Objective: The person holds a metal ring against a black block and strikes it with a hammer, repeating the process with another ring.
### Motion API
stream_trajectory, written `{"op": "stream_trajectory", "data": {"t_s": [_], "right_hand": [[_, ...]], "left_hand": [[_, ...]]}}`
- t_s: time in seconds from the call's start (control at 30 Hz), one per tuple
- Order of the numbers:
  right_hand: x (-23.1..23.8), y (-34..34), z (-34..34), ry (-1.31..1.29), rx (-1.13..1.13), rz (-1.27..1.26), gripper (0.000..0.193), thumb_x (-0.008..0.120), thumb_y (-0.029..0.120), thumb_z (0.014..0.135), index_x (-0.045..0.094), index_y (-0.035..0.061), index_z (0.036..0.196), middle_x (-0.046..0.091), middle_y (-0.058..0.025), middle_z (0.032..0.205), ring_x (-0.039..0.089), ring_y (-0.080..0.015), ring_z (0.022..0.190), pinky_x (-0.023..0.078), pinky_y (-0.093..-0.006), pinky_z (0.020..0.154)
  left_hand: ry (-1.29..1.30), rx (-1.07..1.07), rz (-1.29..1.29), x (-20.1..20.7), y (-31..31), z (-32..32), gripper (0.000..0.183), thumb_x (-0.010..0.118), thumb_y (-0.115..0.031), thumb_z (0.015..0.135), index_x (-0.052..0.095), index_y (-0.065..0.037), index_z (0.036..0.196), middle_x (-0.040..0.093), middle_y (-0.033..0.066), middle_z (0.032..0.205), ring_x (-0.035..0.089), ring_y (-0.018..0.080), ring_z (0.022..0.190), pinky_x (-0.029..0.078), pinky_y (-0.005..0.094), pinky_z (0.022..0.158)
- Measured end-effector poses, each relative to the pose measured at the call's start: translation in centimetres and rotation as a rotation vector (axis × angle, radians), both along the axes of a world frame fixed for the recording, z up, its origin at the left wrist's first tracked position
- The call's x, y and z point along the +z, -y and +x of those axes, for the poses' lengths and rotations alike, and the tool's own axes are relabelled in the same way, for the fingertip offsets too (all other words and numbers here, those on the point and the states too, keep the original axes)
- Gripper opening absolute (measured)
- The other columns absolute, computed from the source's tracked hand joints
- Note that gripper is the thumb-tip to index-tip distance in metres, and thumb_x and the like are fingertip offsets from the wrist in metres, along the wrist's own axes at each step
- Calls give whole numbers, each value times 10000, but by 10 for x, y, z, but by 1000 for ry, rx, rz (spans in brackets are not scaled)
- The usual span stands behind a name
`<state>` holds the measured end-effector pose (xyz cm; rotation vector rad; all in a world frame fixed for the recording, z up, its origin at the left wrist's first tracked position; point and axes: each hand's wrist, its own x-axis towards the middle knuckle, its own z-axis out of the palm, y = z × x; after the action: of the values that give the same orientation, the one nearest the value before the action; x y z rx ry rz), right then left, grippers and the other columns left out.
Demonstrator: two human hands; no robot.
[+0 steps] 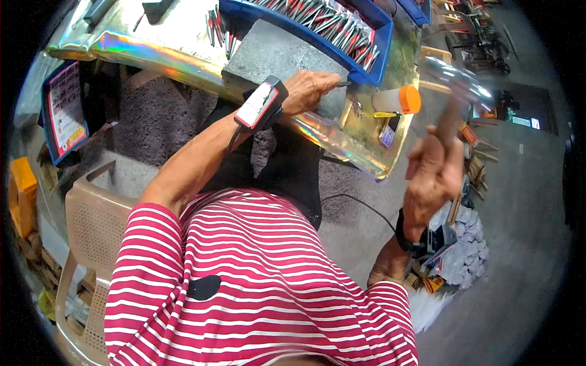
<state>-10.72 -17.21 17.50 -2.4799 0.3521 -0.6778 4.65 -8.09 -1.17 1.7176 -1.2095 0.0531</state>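
Note:
My right hand (430, 177) is raised off to the right of the table, its fingers wrapped round the wooden handle of a hammer (450, 119). The hammer's shiny metal head is smeared by motion. My left hand (311, 91) is closed over a flat grey block (278, 55) on the table. A short dark end of a slim tool (344, 83) sticks out from its fingertips; the rest of it is hidden in the hand. Just beyond the block stands a blue tray (383, 52) full of slim red-and-black tools (323, 24).
The table (165, 58) has a shiny gold covering. A bottle with an orange cap (409, 99) stands at its right end beside a small dark box (389, 132). More slim tools (221, 30) lie left of the block. A plastic chair (101, 226) is at my left.

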Motion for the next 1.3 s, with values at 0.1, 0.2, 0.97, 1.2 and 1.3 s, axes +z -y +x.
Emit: {"op": "stream_trajectory", "data": {"t_s": [0.1, 0.2, 0.97, 1.2, 1.3], "right_hand": [[-22, 14, 7, 229, 200, -212, 220, 453, 146, 853, 471, -31, 981, 505, -27, 594, 461, -140, 478, 365, -245, 430], [-68, 21, 12, -154, 208, -413, 149, 457, 124, 846, 454, -7, 915, 472, -162, 572, 474, -249, 458, 368, -329, 439], [-173, 5, 23, -132, -59, 1414, 300, 425, 275, 868, 468, -19, 836, 469, -70, 575, 403, -85, 412, 360, -211, 345], [-176, 10, 18, -282, 20, 1238, 366, 401, 308, 874, 440, -56, 886, 511, -121, 614, 501, -136, 448, 479, -274, 409], [-175, 11, 19, -326, 23, 1234, 376, 390, 308, 876, 431, -64, 906, 527, -135, 630, 519, -150, 459, 496, -288, 428]], "left_hand": [[4, 2, -19, 1, 1, 0, 144, 447, -66, 714, 386, -32, 840, 464, 127, 725, 505, 331, 681, 398, 363, 558], [-18, 20, -50, -2, 1, -4, 142, 455, -75, 710, 386, -36, 828, 463, 126, 715, 505, 325, 675, 395, 360, 552], [-372, 408, -211, 21, -23, 35, 121, 519, -55, 744, 473, -2, 843, 527, 220, 660, 550, 361, 643, 416, 390, 554], [-92, 782, 76, 27, -58, 132, 136, 509, -100, 755, 530, 19, 817, 540, 160, 568, 549, 263, 509, 435, 360, 495], [90, 906, 172, 12, -69, 168, 146, 511, -116, 745, 517, 25, 705, 541, 195, 590, 555, 307, 532, 442, 398, 521]]}}
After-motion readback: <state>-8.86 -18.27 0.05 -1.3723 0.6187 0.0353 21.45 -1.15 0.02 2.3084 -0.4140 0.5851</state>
